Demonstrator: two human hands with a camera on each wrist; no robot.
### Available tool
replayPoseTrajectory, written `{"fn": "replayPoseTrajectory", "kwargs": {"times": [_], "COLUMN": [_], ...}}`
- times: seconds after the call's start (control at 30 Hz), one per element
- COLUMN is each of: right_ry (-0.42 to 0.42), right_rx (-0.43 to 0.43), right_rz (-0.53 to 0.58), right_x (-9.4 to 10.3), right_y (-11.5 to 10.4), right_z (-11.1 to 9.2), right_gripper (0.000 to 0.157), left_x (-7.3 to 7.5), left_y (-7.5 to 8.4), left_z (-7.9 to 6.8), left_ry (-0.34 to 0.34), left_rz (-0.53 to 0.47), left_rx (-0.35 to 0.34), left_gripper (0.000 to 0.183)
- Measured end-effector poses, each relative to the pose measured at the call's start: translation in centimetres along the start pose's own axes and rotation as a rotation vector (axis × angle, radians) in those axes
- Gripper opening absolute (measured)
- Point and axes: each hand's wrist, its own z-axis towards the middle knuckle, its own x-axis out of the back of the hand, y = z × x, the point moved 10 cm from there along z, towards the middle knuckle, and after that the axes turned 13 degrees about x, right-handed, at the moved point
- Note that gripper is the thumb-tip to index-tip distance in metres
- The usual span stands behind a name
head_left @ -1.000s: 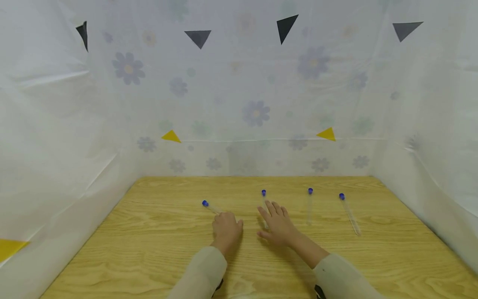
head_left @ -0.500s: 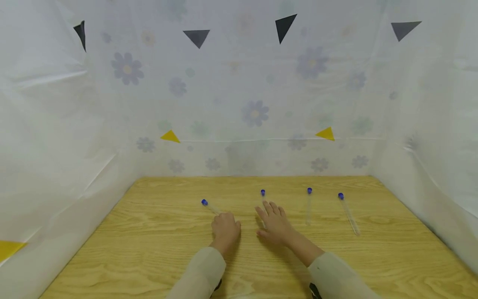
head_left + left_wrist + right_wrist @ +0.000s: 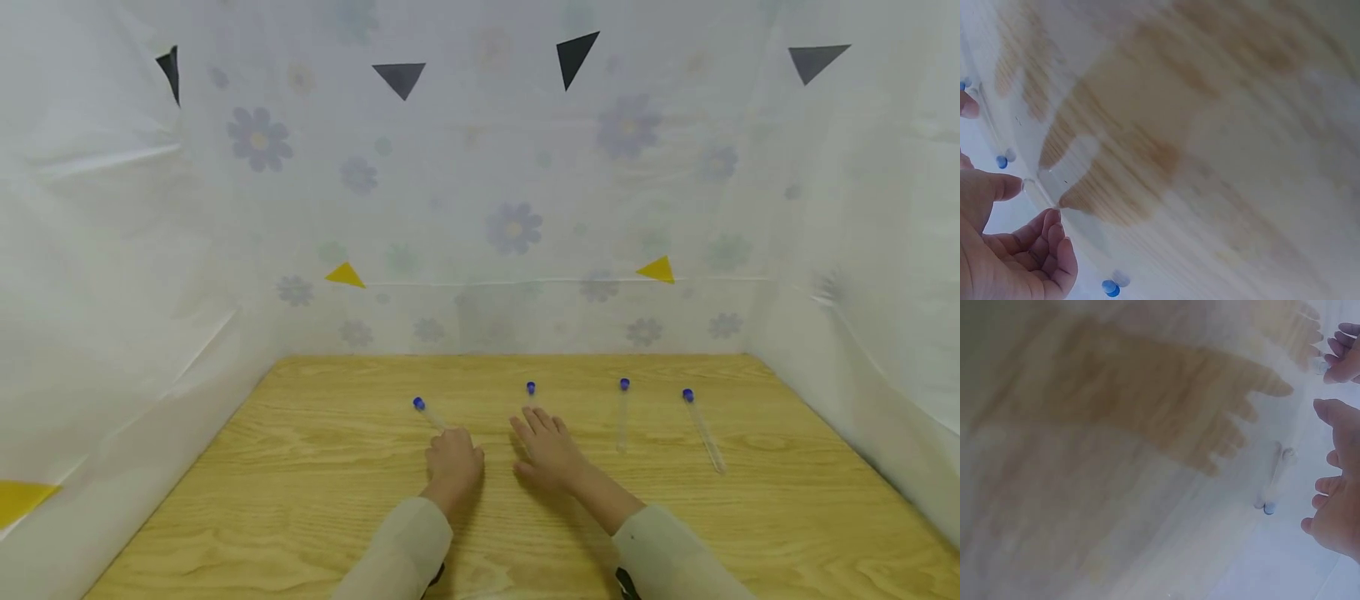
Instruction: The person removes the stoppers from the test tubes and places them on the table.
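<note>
Tube (image 3: 434,417) pinched in left fingers (image 3: 1052,220), right fingers (image 3: 536,420) apart, near second tube (image 3: 531,389)

Tabletop (image 3: 247,508) (6 o'clock, head view): wood-look grain, smooth; glossy in both wrist views. Wall sheeting (image 3: 480,167) (12 o'clock): thin, plastic-like; shiny along creases at 10 o'clock. Tubes (image 3: 707,437) (4 o'clock): transparent, smooth; glass or plastic indeterminable. Caps (image 3: 687,396): plastic-like. Sleeves (image 3: 397,550) (5, 7 o'clock): matt cloth.

A passage runs between the hands (image 3: 455,460) (image 3: 551,457), with two tubes (image 3: 622,423) (image 3: 706,435) obstructing the right.
</note>
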Motion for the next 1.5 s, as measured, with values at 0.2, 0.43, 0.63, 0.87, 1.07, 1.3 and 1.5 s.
{"fn": "replayPoseTrajectory", "kwargs": {"times": [0.2,0.43,0.63,0.87,1.07,1.3,1.5], "right_ry": [0.001,0.011,0.008,0.009,0.003,0.009,0.019], "right_rx": [0.020,0.041,0.063,0.074,0.071,0.095,0.141], "right_rz": [-0.006,-0.004,-0.003,-0.012,0.006,-0.021,-0.034], "right_x": [-0.3,-0.7,-0.8,-1.0,-1.2,-1.0,-0.8], "right_y": [-0.2,-0.7,-1.4,-1.7,-1.8,-2.0,-2.4], "right_z": [0.1,0.4,0.7,0.9,1.2,1.5,1.6], "right_gripper": [0.063,0.064,0.063,0.061,0.060,0.061,0.061], "left_x": [-0.1,-0.1,0.1,0.6,0.6,1.3,1.7], "left_y": [-0.2,-0.9,-1.4,-1.7,-2.3,-2.9,-3.9], "left_z": [-0.2,-0.1,0.0,-0.2,0.0,0.1,0.6], "left_ry": [-0.044,-0.052,-0.043,-0.074,-0.099,-0.075,-0.051], "left_rz": [-0.028,-0.074,-0.080,-0.088,-0.094,-0.103,-0.045], "left_rx": [0.010,0.025,0.044,0.068,0.077,0.058,0.107], "left_gripper": [0.024,0.022,0.017,0.015,0.011,0.006,0.007]}}
